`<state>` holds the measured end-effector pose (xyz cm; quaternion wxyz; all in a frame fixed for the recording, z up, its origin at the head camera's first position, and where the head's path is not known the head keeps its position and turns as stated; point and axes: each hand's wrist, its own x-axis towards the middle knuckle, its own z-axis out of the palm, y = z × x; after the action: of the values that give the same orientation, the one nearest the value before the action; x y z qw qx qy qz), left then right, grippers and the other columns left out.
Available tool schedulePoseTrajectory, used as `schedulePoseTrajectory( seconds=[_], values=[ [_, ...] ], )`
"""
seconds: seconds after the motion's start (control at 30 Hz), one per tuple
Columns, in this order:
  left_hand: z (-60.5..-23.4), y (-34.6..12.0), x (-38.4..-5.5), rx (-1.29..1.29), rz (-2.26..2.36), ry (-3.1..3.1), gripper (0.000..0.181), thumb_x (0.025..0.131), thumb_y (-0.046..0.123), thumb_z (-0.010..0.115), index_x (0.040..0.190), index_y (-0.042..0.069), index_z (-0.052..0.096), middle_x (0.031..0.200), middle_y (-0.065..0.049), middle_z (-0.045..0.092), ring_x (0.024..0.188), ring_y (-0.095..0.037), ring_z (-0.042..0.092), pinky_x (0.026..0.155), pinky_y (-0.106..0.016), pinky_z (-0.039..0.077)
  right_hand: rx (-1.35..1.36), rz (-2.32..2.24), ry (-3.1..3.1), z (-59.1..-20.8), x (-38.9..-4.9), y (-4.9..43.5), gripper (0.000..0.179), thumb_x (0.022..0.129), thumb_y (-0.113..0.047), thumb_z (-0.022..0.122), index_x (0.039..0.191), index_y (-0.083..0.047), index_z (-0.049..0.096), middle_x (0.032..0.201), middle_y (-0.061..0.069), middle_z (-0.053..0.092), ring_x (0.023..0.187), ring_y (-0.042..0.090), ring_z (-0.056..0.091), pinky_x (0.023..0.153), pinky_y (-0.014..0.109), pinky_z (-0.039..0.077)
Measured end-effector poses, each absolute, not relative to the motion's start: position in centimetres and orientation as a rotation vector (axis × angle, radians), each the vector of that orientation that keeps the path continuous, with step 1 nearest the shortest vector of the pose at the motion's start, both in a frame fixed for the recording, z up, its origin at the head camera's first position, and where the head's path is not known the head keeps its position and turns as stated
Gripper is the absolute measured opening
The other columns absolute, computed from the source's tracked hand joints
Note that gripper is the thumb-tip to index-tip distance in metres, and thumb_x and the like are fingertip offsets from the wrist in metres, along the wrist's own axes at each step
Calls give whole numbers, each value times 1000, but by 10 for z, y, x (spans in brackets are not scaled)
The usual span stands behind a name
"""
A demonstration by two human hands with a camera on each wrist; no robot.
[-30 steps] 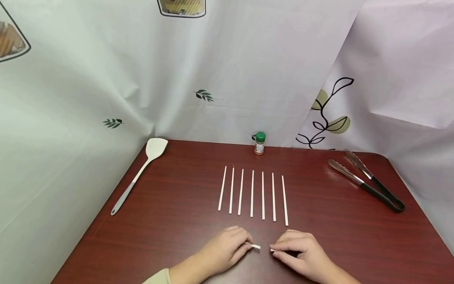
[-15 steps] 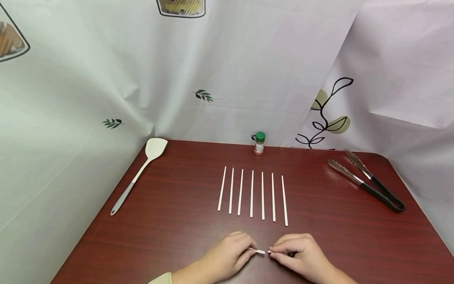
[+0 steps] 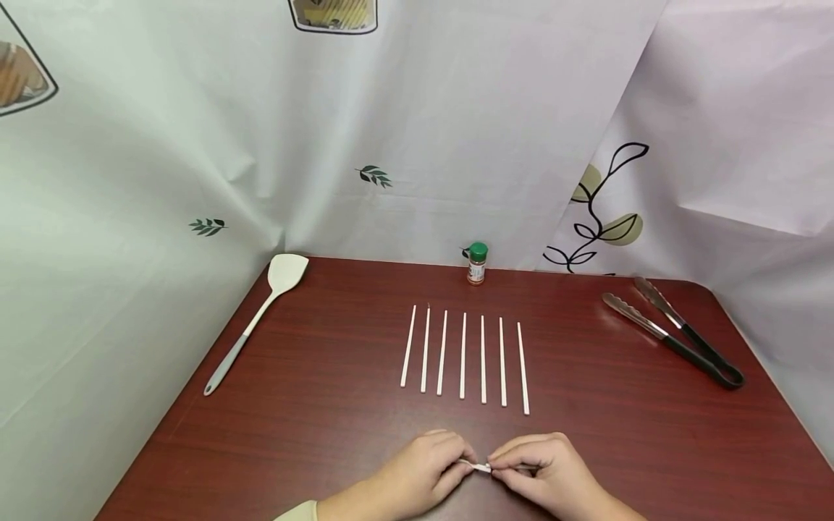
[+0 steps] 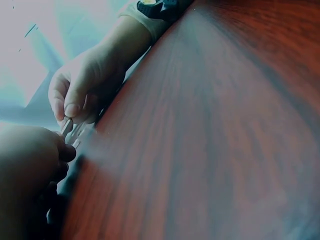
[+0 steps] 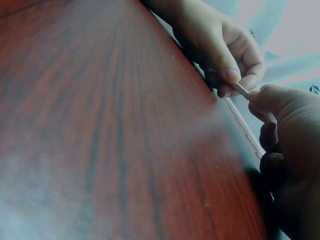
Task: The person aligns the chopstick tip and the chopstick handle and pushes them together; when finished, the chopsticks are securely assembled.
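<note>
In the head view, my left hand (image 3: 430, 467) pinches a white chopstick (image 3: 481, 468) between thumb and fingers near the front of the table. My right hand (image 3: 547, 467) pinches another thin white piece, its end (image 3: 488, 465) meeting or overlapping the left one; I cannot tell which. Only short ends show, as the fingers hide the rest. In the right wrist view a pale stick (image 5: 241, 90) bridges the small gap between both hands' fingertips. Beyond the hands, several white chopsticks (image 3: 463, 354) lie side by side in a row, slightly fanned.
A white spatula (image 3: 260, 315) with a grey handle lies at the left edge of the dark red table (image 3: 313, 434). A green-capped spice jar (image 3: 477, 263) stands at the back. Open metal tongs (image 3: 677, 336) with black handles lie at the right. Pale sheeting (image 3: 423, 108) hangs behind.
My left hand has moved a little right and toward me, and my right hand slightly left. The gap between the two held pieces has closed. The row of chopsticks has not moved.
</note>
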<state>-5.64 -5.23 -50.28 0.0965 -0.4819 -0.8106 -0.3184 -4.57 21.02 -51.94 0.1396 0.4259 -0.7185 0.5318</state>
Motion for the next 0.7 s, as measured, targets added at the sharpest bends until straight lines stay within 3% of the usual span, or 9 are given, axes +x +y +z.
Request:
schedulePoseTrajectory(
  seconds=[0.37, 0.7],
  values=[
    [-503, -52, -56, -1449, -1001, -2372, 2, 105, 16, 69, 106, 15, 69, 99, 10, 72, 95, 4, 61, 90, -10, 47, 1344, 1517, -1996, -521, -48, 208, 32, 79, 15, 85, 103, -6, 82, 97, 10, 80, 89, 15, 78, 73, 20, 60],
    [-503, -53, -57, -1410, -1119, -2382, 3, 102, 13, 71, 102, 15, 69, 94, 11, 70, 84, 8, 53, 79, -6, 42, 1311, 1550, -2027, -520, -46, 211, 41, 73, 20, 84, 102, -9, 82, 96, 8, 79, 72, 2, 66, 56, 7, 46]
  ],
)
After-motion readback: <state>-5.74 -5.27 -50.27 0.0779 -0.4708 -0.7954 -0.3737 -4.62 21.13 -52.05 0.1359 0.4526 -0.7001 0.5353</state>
